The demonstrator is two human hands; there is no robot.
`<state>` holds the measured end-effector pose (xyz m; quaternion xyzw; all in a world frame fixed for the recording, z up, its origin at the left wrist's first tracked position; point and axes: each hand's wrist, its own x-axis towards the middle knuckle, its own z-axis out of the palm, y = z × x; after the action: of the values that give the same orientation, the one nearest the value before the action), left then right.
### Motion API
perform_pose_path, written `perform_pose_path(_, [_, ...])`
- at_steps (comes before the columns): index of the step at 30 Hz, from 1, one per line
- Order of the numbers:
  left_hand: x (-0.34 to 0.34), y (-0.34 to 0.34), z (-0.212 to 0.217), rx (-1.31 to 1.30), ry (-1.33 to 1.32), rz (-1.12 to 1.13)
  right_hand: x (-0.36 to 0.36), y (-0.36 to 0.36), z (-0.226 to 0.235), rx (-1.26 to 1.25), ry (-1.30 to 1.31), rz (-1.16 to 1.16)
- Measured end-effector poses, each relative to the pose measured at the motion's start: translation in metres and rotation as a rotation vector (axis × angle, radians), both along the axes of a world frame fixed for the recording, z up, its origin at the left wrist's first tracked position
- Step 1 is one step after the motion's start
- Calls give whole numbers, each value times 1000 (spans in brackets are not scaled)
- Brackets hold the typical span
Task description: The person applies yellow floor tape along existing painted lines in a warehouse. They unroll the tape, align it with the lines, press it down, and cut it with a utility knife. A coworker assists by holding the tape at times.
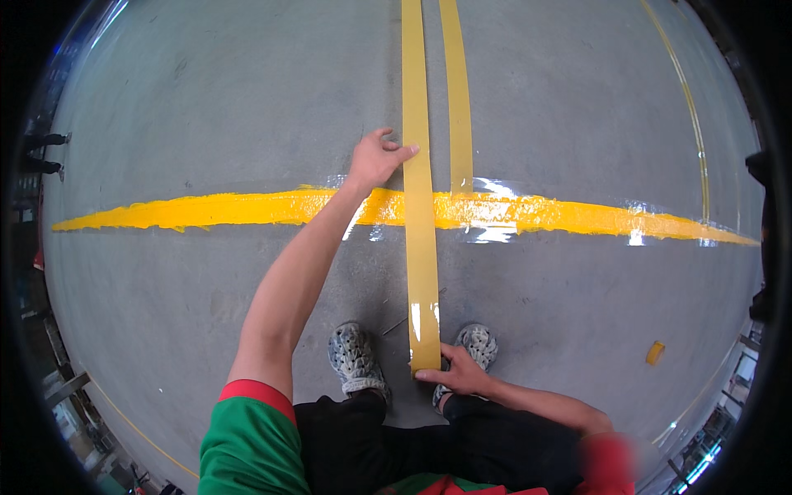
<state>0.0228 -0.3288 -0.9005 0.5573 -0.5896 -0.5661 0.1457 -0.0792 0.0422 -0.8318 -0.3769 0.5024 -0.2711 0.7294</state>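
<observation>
Head view: the long, flat yellow tape strip (421, 264) runs lengthwise over the crosswise bright-yellow painted band (247, 209) on the grey concrete floor (206, 297). The right hand (462, 373) grasps the strip's near end between the mottled grey perforated clogs (353, 351), presumably keeping it taut. The left hand (381, 160) sets its thumb on the left edge beyond the band, apparently for alignment; whether it pinches cannot be told. A second, narrower-looking yellow strip (458, 99) lies just beside, to the right.
</observation>
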Motion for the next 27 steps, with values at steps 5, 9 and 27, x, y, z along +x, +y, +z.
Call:
perform_pose_path(5, [0,15,-1,-789,-212,-323,5,6,-8,108,72,24])
perform_pose_path(9, [-2,20,7,-909,-412,-572,6,7,-7,196,65,17])
perform_pose_path(27, [-5,23,1,-860,-475,-764,6,7,-12,205,68,11])
